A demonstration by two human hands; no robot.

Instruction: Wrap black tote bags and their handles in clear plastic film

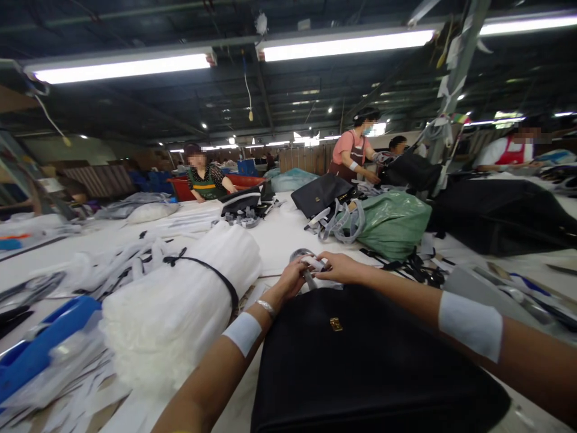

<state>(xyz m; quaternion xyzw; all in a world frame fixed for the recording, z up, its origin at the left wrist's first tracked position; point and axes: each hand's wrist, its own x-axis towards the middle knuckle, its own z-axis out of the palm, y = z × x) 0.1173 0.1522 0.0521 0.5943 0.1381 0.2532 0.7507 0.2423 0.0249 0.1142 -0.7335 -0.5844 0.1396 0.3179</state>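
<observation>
A large black bag (369,367) with a small gold emblem lies in front of me, its top edge pointing away. Just beyond that edge, my left hand (292,278) has its fingers closed round the bag's handle (310,276), which is wrapped in whitish-grey covering. My right hand (341,268) pinches the same wrapping from the other side, thumb and fingertips together. Both forearms reach across the bag's sides. Some detail between the fingertips is too small to make out.
To the left sits a big roll of white foam sheet (180,307) tied with black cord, beside a blue plastic object (49,343). Beyond are black bags (322,195), a green sack (390,222) and black material (505,213). Co-workers stand across the white table (279,231).
</observation>
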